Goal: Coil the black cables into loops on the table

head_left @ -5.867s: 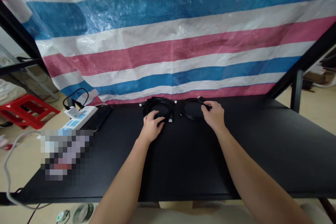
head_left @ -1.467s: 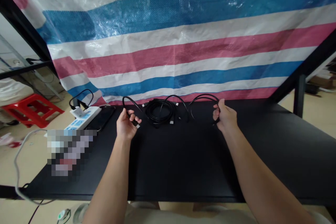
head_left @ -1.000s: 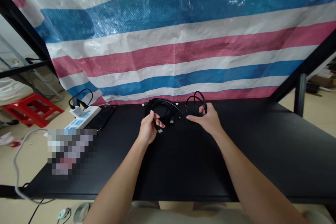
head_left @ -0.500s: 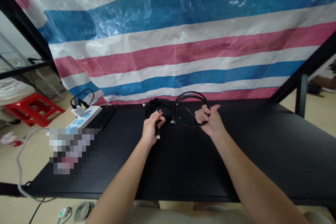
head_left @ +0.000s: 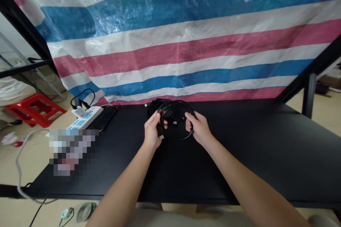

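Note:
A black cable (head_left: 183, 103) arches in loops between my two hands over the black tabletop (head_left: 213, 181). My left hand (head_left: 152, 129) is closed on one side of the loops, and a light-coloured plug end (head_left: 161, 137) sticks out beneath its fingers. On the other side, my right hand (head_left: 199, 126) pinches the cable between thumb and fingers, and a short length curves down below it. Behind the hands lies a heap of black cables (head_left: 154, 104), partly hidden by the held loops. Pale connectors (head_left: 174, 122) show at the heap's edges.
To the left sit a white power strip (head_left: 89, 117) with a plugged-in charger and a dark phone (head_left: 108, 117). A blurred-out patch (head_left: 73, 152) covers something nearer. A striped plastic sheet (head_left: 173, 53) hangs behind the table. On the floor stands a red stool (head_left: 37, 110).
My right hand has moved left and inward, closer to my left hand. The wide cable loop has become smaller and now reaches my left fingers.

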Motion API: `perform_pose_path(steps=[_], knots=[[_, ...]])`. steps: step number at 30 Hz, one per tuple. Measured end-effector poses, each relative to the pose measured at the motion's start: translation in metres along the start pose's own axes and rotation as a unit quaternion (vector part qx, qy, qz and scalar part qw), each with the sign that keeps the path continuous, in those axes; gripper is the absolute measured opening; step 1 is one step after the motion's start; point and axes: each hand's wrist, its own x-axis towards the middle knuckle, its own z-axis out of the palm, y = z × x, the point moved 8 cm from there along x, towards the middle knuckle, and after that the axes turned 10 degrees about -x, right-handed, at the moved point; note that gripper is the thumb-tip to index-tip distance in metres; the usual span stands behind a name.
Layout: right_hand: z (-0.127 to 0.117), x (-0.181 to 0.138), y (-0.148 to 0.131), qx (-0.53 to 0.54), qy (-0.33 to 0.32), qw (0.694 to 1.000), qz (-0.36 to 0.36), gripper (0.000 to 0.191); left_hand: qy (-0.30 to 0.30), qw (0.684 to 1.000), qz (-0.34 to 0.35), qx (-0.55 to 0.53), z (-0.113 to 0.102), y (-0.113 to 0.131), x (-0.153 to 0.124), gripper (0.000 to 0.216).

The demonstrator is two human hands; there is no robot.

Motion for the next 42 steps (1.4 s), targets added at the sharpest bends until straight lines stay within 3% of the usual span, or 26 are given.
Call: perform_pose_path(steps=[3,6,9,12,16,21,24,26,30,34,38,42], knots=[[-0.010,0.002,0.004,-0.059,0.077,0.995,-0.010,0.046,-0.041,0.999,-0.014,0.006,0.007,-0.004,-0.001,0.061],[-0.019,0.004,0.000,-0.152,0.103,0.982,-0.036,0.042,-0.087,0.993,-0.056,0.063,0.013,-0.017,-0.002,0.044],[-0.019,0.006,-0.009,-0.302,0.059,0.949,-0.066,0.033,-0.065,0.992,-0.044,0.102,0.008,-0.019,0.001,0.041],[-0.010,0.006,-0.015,-0.413,-0.020,0.906,-0.089,0.023,-0.022,0.997,0.003,0.074,-0.001,-0.009,0.007,0.040],[-0.002,0.001,-0.023,-0.557,-0.020,0.822,-0.117,0.027,-0.010,0.999,0.012,0.049,-0.008,0.000,0.015,0.040],[0.001,-0.006,-0.020,-0.732,-0.005,0.681,-0.014,0.033,-0.016,0.999,-0.006,0.046,-0.015,0.002,0.022,0.043],[0.009,-0.006,-0.027,-0.766,-0.003,0.642,-0.001,0.040,-0.014,0.999,-0.004,0.042,-0.020,0.003,0.028,0.044],[0.016,0.001,-0.030,-0.765,-0.009,0.644,-0.004,0.043,-0.007,0.999,0.009,0.046,-0.026,0.006,0.032,0.044],[0.033,0.026,-0.030,-0.732,-0.025,0.680,-0.009,0.044,-0.001,0.994,0.079,0.082,-0.036,0.015,0.041,0.046],[0.047,0.057,-0.022,-0.696,-0.027,0.716,-0.036,0.042,0.031,0.968,0.146,0.201,-0.040,0.026,0.041,0.057],[0.049,0.080,-0.006,-0.692,-0.035,0.719,-0.040,0.038,0.045,0.919,0.155,0.359,-0.040,0.028,0.041,0.059],[0.047,0.091,0.002,-0.699,-0.036,0.713,-0.044,0.031,0.019,0.842,0.181,0.507,-0.034,0.022,0.041,0.056]])
